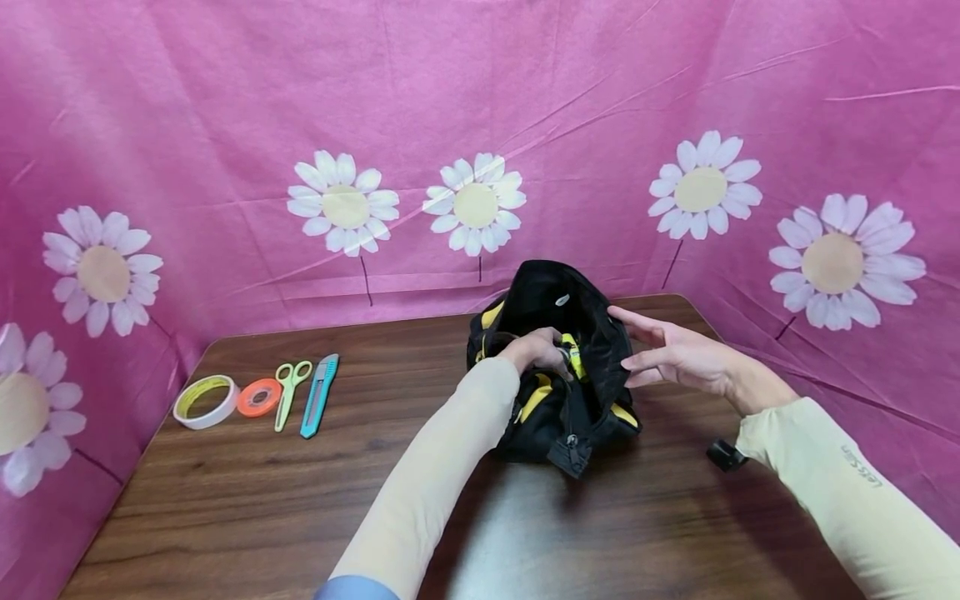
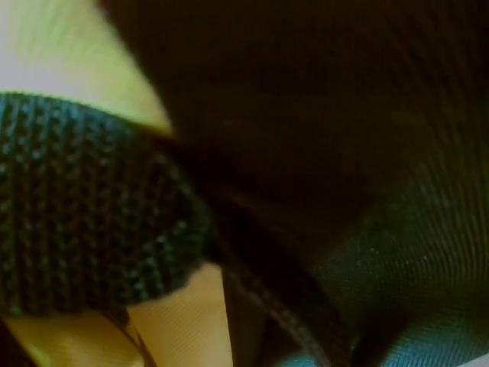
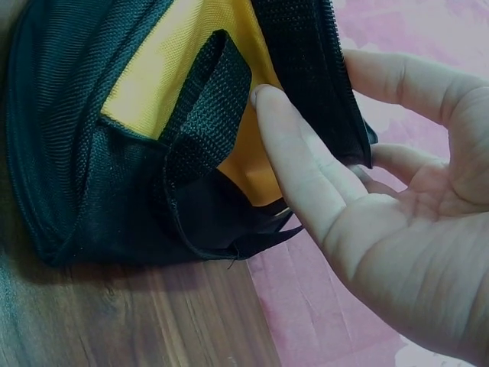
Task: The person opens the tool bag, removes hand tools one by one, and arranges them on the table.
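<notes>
A black bag with yellow panels (image 1: 525, 437) stands on the table with its zipped mouth spread wide. My left hand (image 1: 536, 348) reaches down into it, the fingertips hidden inside; whether they hold anything I cannot tell. Beside those fingers in the bag lies a neon-yellow item (image 1: 573, 357). The left wrist view is dark and close, filled by black fabric, a woven strap (image 2: 92, 214) and yellow cloth. My right hand (image 1: 675, 358) holds the bag's right rim. In the right wrist view its thumb lies over the yellow side panel, with other fingers behind the zipper edge (image 3: 336, 84).
On the table's left lie a white tape roll (image 1: 225, 408), an orange tape roll (image 1: 258, 397), green scissors (image 1: 288, 396) and a teal utility knife (image 1: 320, 396). A pink flowered cloth (image 1: 600, 100) hangs round the back and sides of the wooden table (image 1: 300, 517).
</notes>
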The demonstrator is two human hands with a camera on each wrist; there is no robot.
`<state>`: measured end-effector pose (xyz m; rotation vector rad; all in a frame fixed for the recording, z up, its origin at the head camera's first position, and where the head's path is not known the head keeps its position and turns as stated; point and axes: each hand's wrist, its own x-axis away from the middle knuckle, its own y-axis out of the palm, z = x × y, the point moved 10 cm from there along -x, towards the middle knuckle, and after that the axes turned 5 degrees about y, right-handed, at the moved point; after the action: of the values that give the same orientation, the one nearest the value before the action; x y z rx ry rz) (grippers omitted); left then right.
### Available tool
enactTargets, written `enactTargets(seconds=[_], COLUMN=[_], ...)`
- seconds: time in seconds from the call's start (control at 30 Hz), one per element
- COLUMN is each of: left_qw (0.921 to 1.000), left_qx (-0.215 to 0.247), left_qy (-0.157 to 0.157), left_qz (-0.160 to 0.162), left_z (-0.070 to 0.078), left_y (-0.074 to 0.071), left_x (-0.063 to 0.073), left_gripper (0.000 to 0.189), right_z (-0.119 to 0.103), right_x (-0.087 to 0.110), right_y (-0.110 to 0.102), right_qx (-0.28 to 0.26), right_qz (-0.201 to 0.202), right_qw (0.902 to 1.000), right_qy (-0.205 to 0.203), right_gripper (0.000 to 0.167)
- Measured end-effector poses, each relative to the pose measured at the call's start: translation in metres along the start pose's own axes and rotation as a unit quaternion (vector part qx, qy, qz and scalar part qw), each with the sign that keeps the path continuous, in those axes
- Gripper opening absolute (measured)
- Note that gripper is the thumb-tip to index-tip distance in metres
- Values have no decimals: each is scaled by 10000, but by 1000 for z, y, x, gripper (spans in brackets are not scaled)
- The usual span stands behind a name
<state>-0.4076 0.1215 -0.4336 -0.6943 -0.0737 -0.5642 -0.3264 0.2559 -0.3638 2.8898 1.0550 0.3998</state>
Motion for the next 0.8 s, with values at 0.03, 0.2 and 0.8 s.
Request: enactTargets(seconds=[0.03, 0.2, 0.8], left_qw=[9999, 9955, 9373], left_qx=[-93, 923, 3481], left_qy=[33, -4, -161], left_qz=[57, 210, 82], left_z=[-1, -11, -26], left_y=[0, 0, -2], left_x=[-1, -5, -9], left_gripper=[79, 74, 62], right_z=[1, 2, 2], right_x=[0, 0, 1], right_y=[0, 0, 0], right_qx=[-1, 14, 61], right_qz=[-7, -62, -121], right_qw=[10000, 10000, 9998], right_qy=[-6, -67, -144], right_gripper=[95, 93, 91])
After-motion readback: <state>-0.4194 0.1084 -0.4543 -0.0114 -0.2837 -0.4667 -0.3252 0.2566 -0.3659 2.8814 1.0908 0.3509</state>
